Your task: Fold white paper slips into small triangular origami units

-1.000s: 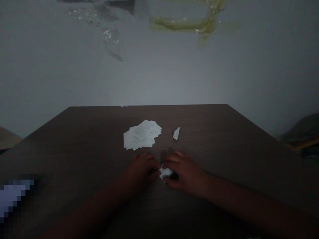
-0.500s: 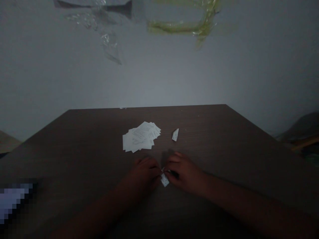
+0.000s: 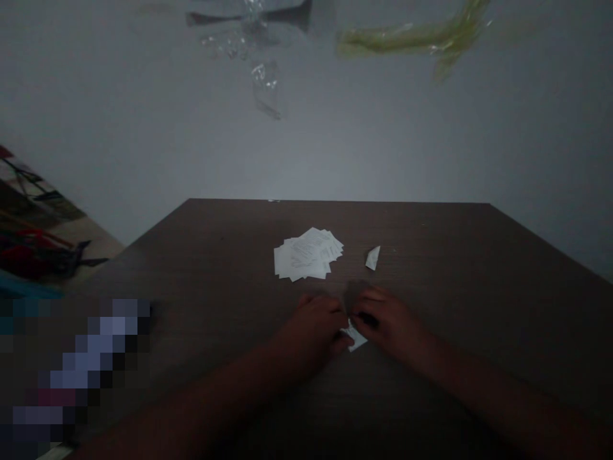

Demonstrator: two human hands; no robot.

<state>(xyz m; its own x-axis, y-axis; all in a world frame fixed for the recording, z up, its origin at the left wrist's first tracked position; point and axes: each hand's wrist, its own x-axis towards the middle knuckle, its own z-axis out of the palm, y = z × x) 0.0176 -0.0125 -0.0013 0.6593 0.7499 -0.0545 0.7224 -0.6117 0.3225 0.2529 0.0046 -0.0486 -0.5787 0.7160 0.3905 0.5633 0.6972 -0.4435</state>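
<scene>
My left hand (image 3: 317,322) and my right hand (image 3: 389,322) rest close together on the dark wooden table (image 3: 479,287). Both pinch a small white piece of paper (image 3: 355,337) between their fingertips, and it lies partly folded on the tabletop. Just beyond my hands sits a fanned pile of small white paper slips (image 3: 306,254). One folded paper piece (image 3: 372,257) stands alone to the right of that pile.
A pale wall rises behind the table's far edge, with clear and yellowish plastic (image 3: 416,38) stuck near its top. A blurred patch (image 3: 81,364) covers the table's left side. Red and dark objects (image 3: 33,255) lie on the floor at left.
The view has swung left, so everything sits further right in frame. The small paper between my fingers has turned and looks flatter than a second ago.
</scene>
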